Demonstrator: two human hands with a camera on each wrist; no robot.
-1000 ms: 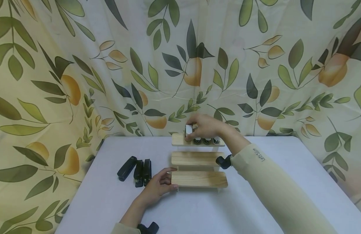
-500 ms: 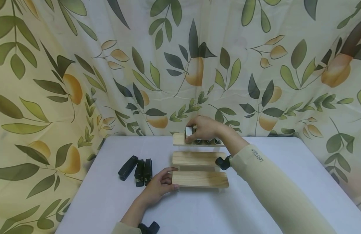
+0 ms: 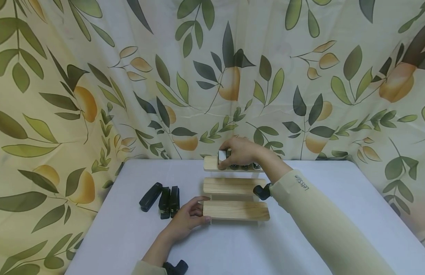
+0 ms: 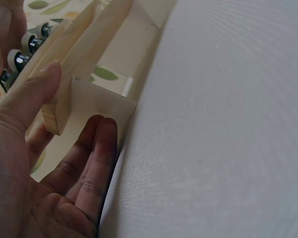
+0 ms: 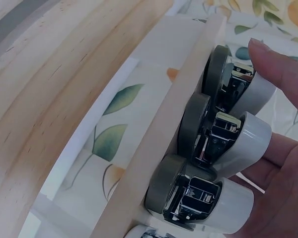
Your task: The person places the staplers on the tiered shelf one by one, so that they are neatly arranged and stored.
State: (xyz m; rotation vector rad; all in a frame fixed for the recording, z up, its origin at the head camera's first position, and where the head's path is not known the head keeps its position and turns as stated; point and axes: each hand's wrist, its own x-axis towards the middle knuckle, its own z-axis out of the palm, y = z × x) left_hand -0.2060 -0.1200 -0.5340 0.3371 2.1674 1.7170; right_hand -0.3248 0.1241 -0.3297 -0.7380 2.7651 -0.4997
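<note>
My right hand (image 3: pixel 241 152) pinches a white-and-dark-grey stapler (image 3: pixel 222 156) near the left end of the top board of a three-step wooden rack. In the right wrist view the thumb lies on that far stapler (image 5: pixel 259 94), which stands on the board beside similar staplers (image 5: pixel 256 141). The hand partly hides the row in the head view. My left hand (image 3: pixel 187 217) holds the left end of the rack's lowest board (image 3: pixel 236 211); the left wrist view shows the thumb at the board's edge and fingers near the white side support (image 4: pixel 102 101).
Three black staplers (image 3: pixel 174 202) lie on the white table (image 3: pixel 137 244), left of the rack. The rack's middle board (image 3: pixel 233 186) bears nothing visible. Behind the table hangs a curtain (image 3: pixel 147 114) with leaves and fruit. The right forearm crosses above the right of the table.
Both hands stay in nearly the same place, the right on the stapler and the left on the rack. The head view has shifted very slightly.
</note>
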